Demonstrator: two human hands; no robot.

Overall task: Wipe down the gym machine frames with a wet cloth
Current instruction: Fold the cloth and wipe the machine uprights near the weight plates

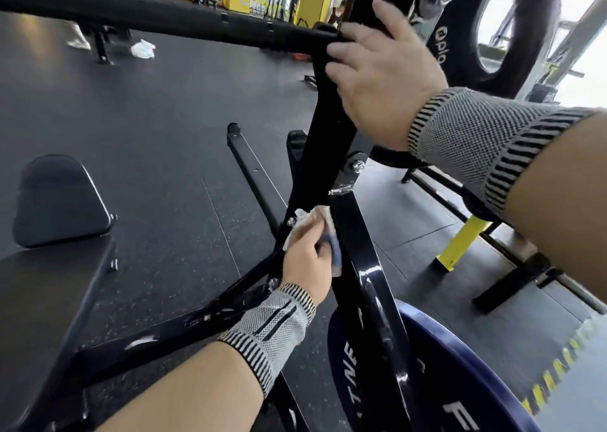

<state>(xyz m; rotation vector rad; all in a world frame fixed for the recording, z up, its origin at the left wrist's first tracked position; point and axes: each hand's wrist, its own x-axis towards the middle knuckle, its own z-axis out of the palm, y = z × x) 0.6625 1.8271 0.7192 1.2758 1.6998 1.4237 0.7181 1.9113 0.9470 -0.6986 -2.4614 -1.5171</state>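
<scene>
A black gym machine frame (358, 244) runs diagonally through the middle of the view, glossy on its lower bar. My left hand (308, 260) grips a crumpled pale cloth (312, 216) with a blue part and holds it against the left side of that lower bar. My right hand (384, 70) grips the upper black post of the frame near where a long padded bar (157, 21) joins it. Both wrists wear grey knitted bands.
A black padded seat (56, 201) and bench lie at the left. A blue weight plate (443, 366) sits low right, a black plate (460, 37) hangs at top right. A yellow-footed frame leg (460, 244) stands right. Dark rubber flooring (164, 119) spreads behind, with a white cloth (143, 49) on it.
</scene>
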